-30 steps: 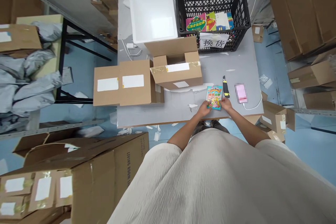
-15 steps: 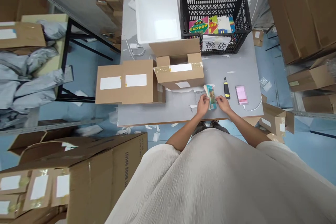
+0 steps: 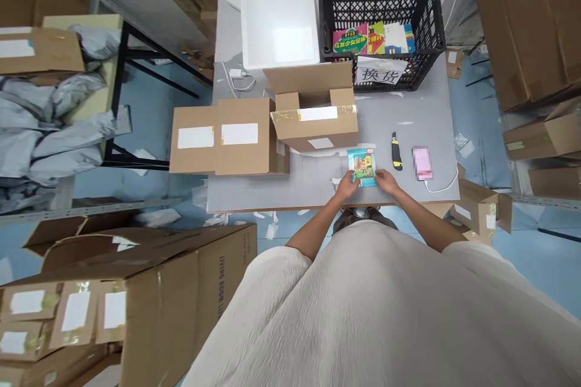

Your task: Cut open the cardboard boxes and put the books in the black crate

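Observation:
A small turquoise book [image 3: 363,164] with a colourful picture cover faces up just above the table's front edge. My left hand [image 3: 347,185] grips its lower left corner, fingers closed. At the lower right corner my right hand [image 3: 385,181] pinches the edge. Beyond the book stands an open cardboard box [image 3: 318,128] with a white label and raised flaps. A black and yellow box cutter [image 3: 396,152] lies to the right of the book, and past it is a pink-screened phone [image 3: 422,163] on a white cable.
Two closed cartons [image 3: 240,151] stand at the table's left. A white bin [image 3: 278,24] and a black plastic crate [image 3: 338,12] with several books are at the back. A large carton [image 3: 181,290] stands on the floor at left, near paper scraps.
The book has turned from a narrow, angled view to its cover lying face up. Both hands stay at its lower edge. The whole view has shifted slightly.

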A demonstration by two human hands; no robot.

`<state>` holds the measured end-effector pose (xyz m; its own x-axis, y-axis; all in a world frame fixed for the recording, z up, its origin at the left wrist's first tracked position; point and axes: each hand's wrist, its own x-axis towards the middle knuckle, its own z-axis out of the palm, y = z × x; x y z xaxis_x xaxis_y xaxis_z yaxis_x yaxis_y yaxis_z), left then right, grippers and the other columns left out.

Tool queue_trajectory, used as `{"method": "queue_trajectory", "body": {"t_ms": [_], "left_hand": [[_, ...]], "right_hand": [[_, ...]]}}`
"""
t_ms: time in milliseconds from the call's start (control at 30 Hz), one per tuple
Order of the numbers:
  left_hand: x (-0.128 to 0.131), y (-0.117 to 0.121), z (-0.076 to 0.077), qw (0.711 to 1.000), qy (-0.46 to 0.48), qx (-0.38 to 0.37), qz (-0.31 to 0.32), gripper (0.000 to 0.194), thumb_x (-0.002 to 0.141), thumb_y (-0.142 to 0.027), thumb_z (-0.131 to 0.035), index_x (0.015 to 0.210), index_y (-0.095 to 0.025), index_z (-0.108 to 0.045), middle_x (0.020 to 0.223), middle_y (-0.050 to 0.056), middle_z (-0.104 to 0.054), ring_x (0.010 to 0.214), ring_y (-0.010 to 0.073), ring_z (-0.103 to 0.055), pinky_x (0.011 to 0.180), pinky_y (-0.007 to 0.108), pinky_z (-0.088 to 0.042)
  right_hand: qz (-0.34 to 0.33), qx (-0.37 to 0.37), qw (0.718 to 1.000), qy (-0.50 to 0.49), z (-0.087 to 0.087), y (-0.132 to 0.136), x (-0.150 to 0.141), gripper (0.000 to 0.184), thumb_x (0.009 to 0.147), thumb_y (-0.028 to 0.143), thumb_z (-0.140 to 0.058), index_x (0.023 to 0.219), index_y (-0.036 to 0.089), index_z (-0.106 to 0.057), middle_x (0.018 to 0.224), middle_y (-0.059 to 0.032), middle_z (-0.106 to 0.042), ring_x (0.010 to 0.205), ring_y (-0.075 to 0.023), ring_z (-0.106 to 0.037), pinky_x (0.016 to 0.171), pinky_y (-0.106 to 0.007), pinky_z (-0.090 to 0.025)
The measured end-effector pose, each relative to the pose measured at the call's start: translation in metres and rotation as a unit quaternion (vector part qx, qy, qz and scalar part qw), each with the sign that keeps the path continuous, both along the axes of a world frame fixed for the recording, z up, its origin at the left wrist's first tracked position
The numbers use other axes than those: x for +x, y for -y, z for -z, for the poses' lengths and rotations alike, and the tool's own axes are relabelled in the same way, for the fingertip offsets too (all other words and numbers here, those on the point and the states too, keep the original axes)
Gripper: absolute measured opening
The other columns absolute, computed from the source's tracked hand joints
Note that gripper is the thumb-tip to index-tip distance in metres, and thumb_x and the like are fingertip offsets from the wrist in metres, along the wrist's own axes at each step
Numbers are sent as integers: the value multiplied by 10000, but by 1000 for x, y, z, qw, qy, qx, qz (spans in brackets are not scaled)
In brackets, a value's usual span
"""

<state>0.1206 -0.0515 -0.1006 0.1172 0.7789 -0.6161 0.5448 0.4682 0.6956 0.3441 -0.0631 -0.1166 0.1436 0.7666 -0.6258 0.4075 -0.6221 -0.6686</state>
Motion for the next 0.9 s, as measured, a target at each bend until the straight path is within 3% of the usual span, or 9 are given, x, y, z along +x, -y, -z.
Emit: {"method": "queue_trajectory", "body": {"t_ms": [100,433,567,700,900], "left_hand": [[-1,2,4,1000,-6,-16,20,686,965,-311,-707,1618,-167,-551,1565,186,-684,1469,388,-635,1207,478,-509],[-6,6,17,999,31,-23,1,804,928,-392,-759,1670,-223,-498,1662,163,-611,1557,382,-569,1268,477,-466],[-4,6,16,998,54,-25,-5,738,947,-374,-735,1633,-192,-532,1669,168,-602,1563,346,-563,1288,438,-438],[6,7,10,991,128,-38,-25,581,1022,-413,-658,1558,-194,-602,1673,161,-607,1564,315,-564,1275,413,-446],[27,2,-3,985,165,9,-53,327,1062,-343,-615,1326,-195,-739,1435,130,-780,1393,277,-691,1228,407,-496]], "right_hand": [[27,-10,1000,-8,3,0,-1,408,874,243,-659,1262,198,-777,1369,-118,-797,1331,-276,-728,1182,-411,-544],[112,-29,993,-7,5,-4,-4,416,766,281,-715,1166,199,-794,1166,-104,-846,1110,-296,-789,1012,-398,-625],[124,-15,992,-34,-1,-4,-7,303,764,323,-766,1045,211,-767,1053,-84,-845,1021,-268,-793,963,-389,-629],[93,37,992,-76,-16,-3,-5,271,758,440,-837,886,233,-718,889,-49,-812,909,-256,-770,871,-374,-624],[42,91,995,11,-46,-6,9,242,811,467,-787,876,247,-710,877,-42,-786,900,-267,-757,895,-386,-624]]}}
